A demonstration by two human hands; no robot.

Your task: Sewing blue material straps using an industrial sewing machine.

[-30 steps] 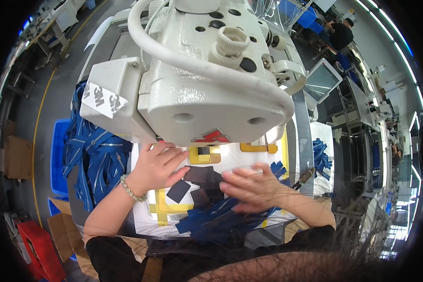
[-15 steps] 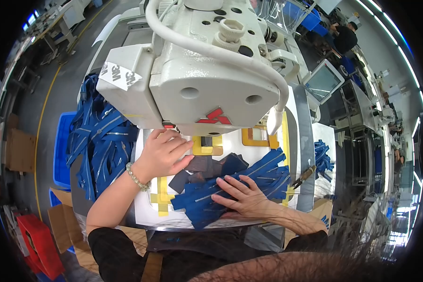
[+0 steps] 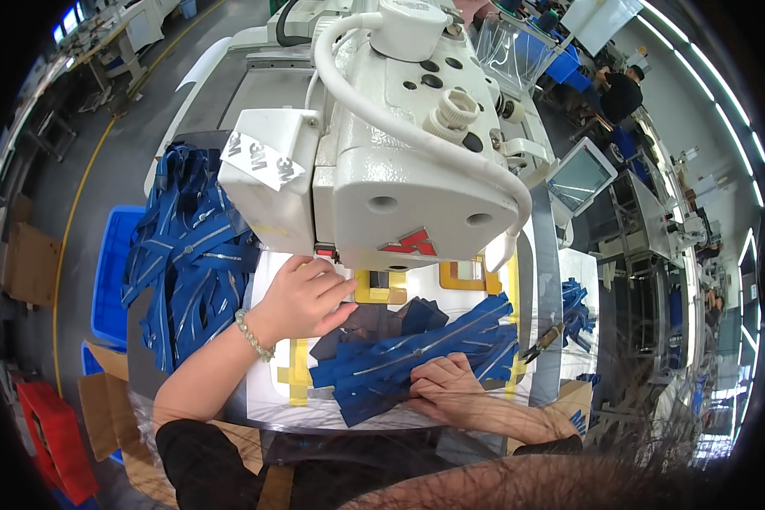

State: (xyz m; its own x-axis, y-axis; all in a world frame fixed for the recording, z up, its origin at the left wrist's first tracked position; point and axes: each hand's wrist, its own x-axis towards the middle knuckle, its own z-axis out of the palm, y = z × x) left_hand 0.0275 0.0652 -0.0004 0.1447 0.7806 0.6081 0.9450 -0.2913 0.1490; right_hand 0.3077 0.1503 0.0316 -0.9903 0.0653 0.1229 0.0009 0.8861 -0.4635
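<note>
Under the front of a white sewing machine head (image 3: 416, 204), my left hand (image 3: 304, 299) reaches beside a small red switch. Its fingers are bent but apart, its fingertips are partly hidden, and nothing shows in it. On the white work plate (image 3: 272, 399), a fanned bunch of blue zipper strips (image 3: 378, 361) with metal teeth lies before me. My right hand (image 3: 448, 387) rests at its near edge with fingers curled onto the strips. Dark fabric patches (image 3: 361, 325) sit just beyond the bunch, partly covered by it. Behind them is a yellow-edged frame (image 3: 397, 295).
A large heap of blue zippers (image 3: 187, 255) lies at the left, beside a blue bin (image 3: 115, 272). Thread snips (image 3: 544, 342) lie at the right edge, with more zippers (image 3: 575, 310) beyond. A screen (image 3: 581, 175) stands far right.
My right hand has gone from lying spread across the zipper strips to curled fingers at their near edge. My left hand keeps its place under the machine head. The view has shifted slightly.
</note>
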